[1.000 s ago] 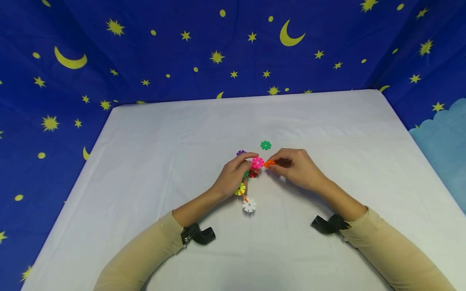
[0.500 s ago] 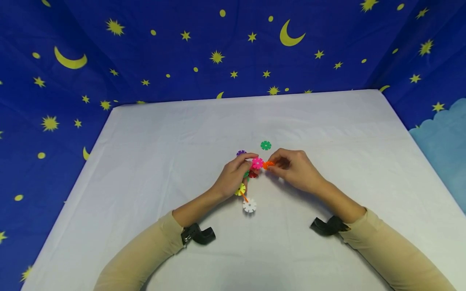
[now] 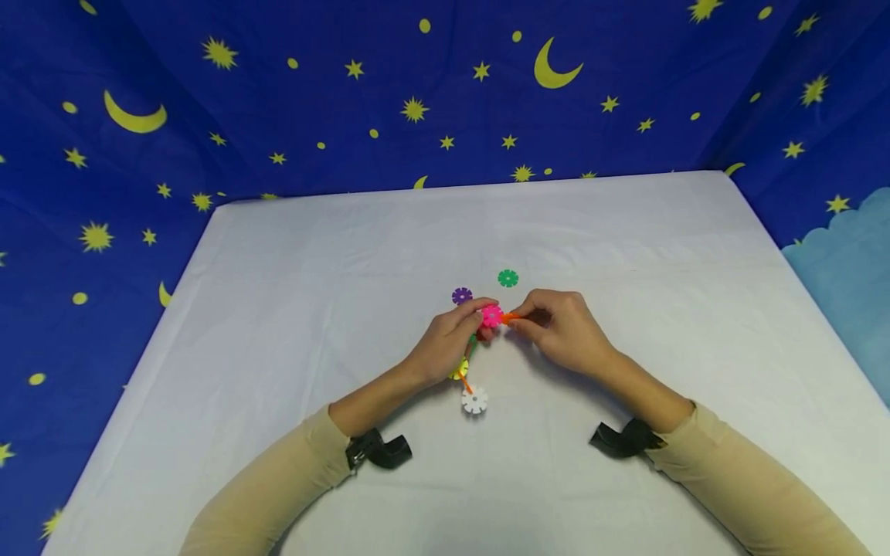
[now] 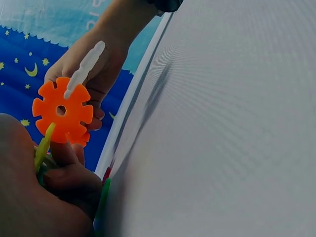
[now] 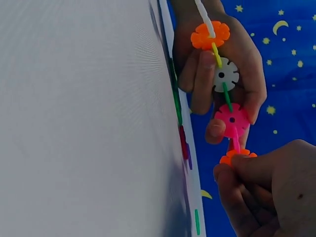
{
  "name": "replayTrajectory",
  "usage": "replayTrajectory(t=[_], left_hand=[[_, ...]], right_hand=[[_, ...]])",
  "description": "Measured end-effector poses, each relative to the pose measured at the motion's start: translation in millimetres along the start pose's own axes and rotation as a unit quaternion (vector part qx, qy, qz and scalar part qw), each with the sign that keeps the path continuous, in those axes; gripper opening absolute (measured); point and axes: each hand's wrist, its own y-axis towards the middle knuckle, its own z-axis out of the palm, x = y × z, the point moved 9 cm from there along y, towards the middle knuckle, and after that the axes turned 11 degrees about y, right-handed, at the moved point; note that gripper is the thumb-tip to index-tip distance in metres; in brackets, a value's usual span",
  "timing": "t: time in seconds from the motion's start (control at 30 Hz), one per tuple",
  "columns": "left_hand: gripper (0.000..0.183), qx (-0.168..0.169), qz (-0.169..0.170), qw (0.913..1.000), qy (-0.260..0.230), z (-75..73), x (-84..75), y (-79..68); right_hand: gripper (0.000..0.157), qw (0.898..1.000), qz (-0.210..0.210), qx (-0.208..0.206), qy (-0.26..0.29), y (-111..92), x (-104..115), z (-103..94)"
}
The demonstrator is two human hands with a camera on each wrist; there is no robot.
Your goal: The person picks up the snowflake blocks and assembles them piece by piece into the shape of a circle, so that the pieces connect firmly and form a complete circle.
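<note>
My left hand [image 3: 445, 340] grips a chain of interlocked notched plastic discs, its thumb and forefinger at the pink disc [image 3: 492, 316]. Towards me hang a yellow disc [image 3: 459, 370], an orange disc [image 4: 61, 109] and, last, a white disc [image 3: 475, 400]. The right wrist view shows another whitish disc [image 5: 226, 75] and a green disc [image 5: 227, 97] along the chain, against the left palm. Between thumb and forefinger, my right hand [image 3: 570, 328] pinches a second orange disc [image 5: 238, 157], right at the edge of a pink piece at the chain's far end.
A loose green disc [image 3: 508, 278] lies flat on the white-covered table [image 3: 626, 247] beyond the hands. Nearer the left fingers is a purple disc [image 3: 462, 296]. A red disc [image 5: 183, 143] lies partly hidden below the left hand. Starry blue cloth [image 3: 348, 108] stands behind the table.
The right hand has shifted slightly left and nearer, bringing the orange disc up against the pink one. The left hand and chain have dropped slightly towards me, uncovering more of the purple disc.
</note>
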Motion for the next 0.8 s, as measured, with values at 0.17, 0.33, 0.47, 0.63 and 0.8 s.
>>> replayTrajectory(t=[0.17,0.33,0.47,0.63,0.8], left_hand=[[0.038,0.005,0.007,0.9999,0.012,1.1,0.1,-1.4],[0.039,0.015,-0.001,0.9999,0.004,1.8,0.3,-1.7],[0.036,0.007,-0.006,0.9999,-0.014,-0.9,0.2,-0.1],[0.034,-0.007,-0.015,0.9997,-0.016,-5.0,3.0,1.6],[0.034,-0.017,-0.011,0.9998,0.001,-8.2,1.6,1.5]], right_hand=[[0.013,1.000,-0.001,-0.015,0.020,-1,5,2.5],[0.009,1.000,-0.002,-0.020,0.016,-2,10,4.2],[0.008,1.000,0.001,-0.020,0.009,-1,10,3.8],[0.009,0.999,0.013,-0.025,0.016,1,8,1.7],[0.013,0.998,0.042,-0.028,0.045,-1,1,-0.4]])
